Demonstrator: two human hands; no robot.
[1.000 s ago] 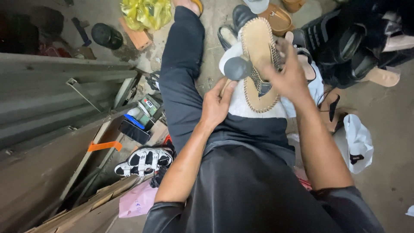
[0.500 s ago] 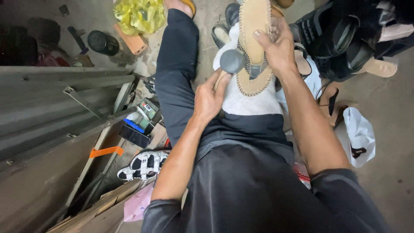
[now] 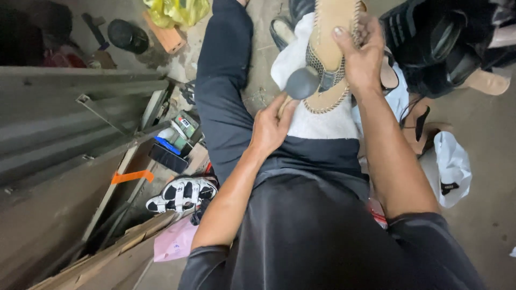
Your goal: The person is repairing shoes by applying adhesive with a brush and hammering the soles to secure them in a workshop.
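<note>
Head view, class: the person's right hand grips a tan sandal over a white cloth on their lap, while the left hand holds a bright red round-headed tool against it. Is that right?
Not quite. The head view shows the round-headed tool is dark grey, not bright red. The rest stands: the right hand grips the tan sandal over the white cloth on the lap, and the left hand holds the tool against it.

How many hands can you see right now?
2. The left hand grips a tool with a round dark knob over the lap; the right hand holds a tan woven-edged sandal sole-up above the white cloth.
</note>
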